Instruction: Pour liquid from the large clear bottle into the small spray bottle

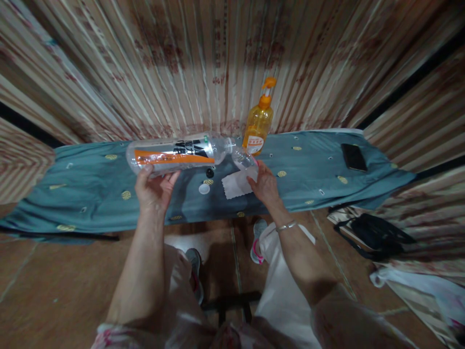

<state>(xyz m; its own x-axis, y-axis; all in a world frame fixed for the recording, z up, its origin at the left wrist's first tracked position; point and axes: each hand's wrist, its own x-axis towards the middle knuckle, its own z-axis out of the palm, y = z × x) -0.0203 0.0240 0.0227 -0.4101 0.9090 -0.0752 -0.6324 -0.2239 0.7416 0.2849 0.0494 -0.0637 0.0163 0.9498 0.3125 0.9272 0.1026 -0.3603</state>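
Tilted almost level, a large clear plastic bottle (pixel 174 154) with an orange and black label rests in my left hand (pixel 154 186), whose fingers curl under its base end. Its mouth points right and meets a smaller clear container (pixel 244 159), which my right hand (pixel 265 182) grips at the far end. I cannot tell whether the two mouths touch. A white cloth (pixel 238 185) with a wavy edge lies below the small container, close to my right fingers. Under the big bottle are a small black cap (pixel 209 172) and a white round lid (pixel 204 189).
An orange pump bottle (pixel 258 126) stands at the table's back, just behind the small container. A dark phone (pixel 353 157) lies at the right of the green tablecloth (pixel 90 194). Patterned curtains (pixel 203 63) hang behind. A black bag (pixel 378 232) sits lower right.
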